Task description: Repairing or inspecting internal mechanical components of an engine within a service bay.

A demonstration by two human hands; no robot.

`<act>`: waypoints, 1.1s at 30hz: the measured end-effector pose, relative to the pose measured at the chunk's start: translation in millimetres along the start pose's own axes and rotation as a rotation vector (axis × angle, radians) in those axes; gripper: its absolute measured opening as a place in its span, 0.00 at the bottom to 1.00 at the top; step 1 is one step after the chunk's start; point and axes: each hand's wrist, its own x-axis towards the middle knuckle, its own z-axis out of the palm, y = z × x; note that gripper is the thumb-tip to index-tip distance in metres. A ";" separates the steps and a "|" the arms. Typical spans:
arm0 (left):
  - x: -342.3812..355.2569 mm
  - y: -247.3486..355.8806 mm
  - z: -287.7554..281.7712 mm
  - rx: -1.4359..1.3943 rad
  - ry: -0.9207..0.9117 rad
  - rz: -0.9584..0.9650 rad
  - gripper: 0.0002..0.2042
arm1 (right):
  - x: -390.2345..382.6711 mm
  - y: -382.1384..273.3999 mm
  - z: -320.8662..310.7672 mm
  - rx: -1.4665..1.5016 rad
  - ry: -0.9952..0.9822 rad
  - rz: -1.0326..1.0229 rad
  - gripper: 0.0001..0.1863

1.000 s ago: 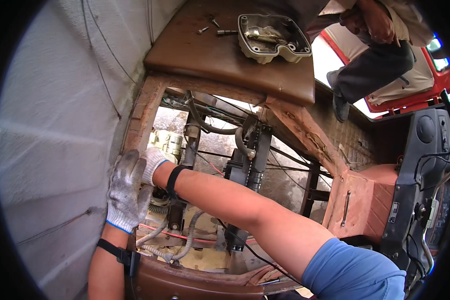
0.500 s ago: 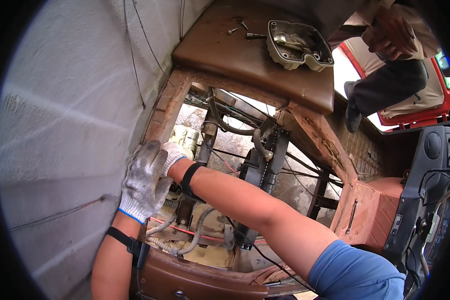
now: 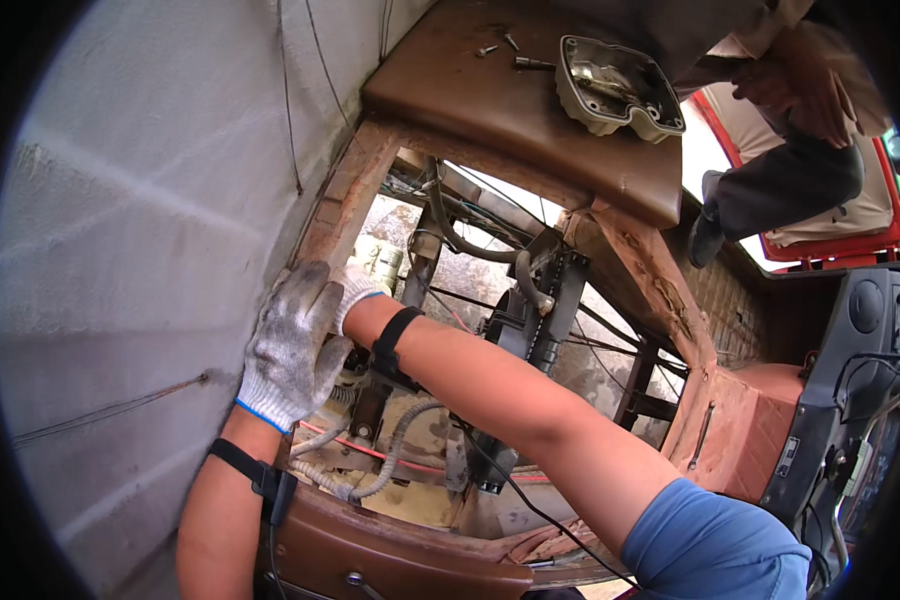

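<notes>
My left hand [image 3: 292,345], in a worn white knit glove with grey palm coating, lies against the left edge of the rusty brown frame [image 3: 353,190], beside the pale wall. Its fingers are stretched out and the thumb stands apart. My right arm crosses the opening from the lower right. My right hand [image 3: 356,287], also gloved, is just past the left fingertips at the frame's inner side; its fingers are hidden. Close to it, inside the opening, is a pale cylindrical part [image 3: 380,258]. Below my right wrist a corrugated hose [image 3: 400,450] curves through the opening.
A brown padded seat [image 3: 450,80] bears a metal cover [image 3: 620,88], a socket piece [image 3: 534,63] and bolts [image 3: 486,50]. Another person's hand [image 3: 795,85] is at the upper right. A dark bracket [image 3: 560,300] and hoses cross the opening. A black cable hangs beneath my right arm.
The view has shifted slightly, so the seat and frame appear a little farther right. My hands stay at nearly the same place on the frame. The other person's hands have moved slightly.
</notes>
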 end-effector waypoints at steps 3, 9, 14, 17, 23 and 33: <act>0.9 0.4 0.6 0.019 -0.017 -0.015 0.29 | 0.1 -0.7 -1.8 0.054 -0.072 0.061 0.17; 1.7 0.6 -0.3 0.040 -0.030 -0.014 0.29 | 7.3 6.2 11.5 -0.192 -0.157 0.024 0.17; 2.1 -1.7 0.5 0.020 -0.006 0.033 0.30 | 11.2 8.5 16.4 -0.228 -0.229 0.097 0.16; 0.6 -2.2 1.3 0.006 -0.014 0.013 0.31 | 11.1 5.1 12.6 -0.345 -0.322 0.132 0.15; -1.1 -2.3 1.7 0.028 -0.018 0.022 0.31 | 4.5 -1.0 5.4 0.363 -0.101 0.247 0.18; 1.4 -0.5 0.6 0.044 -0.030 0.016 0.30 | 5.7 -8.8 -4.4 0.012 -0.155 0.165 0.16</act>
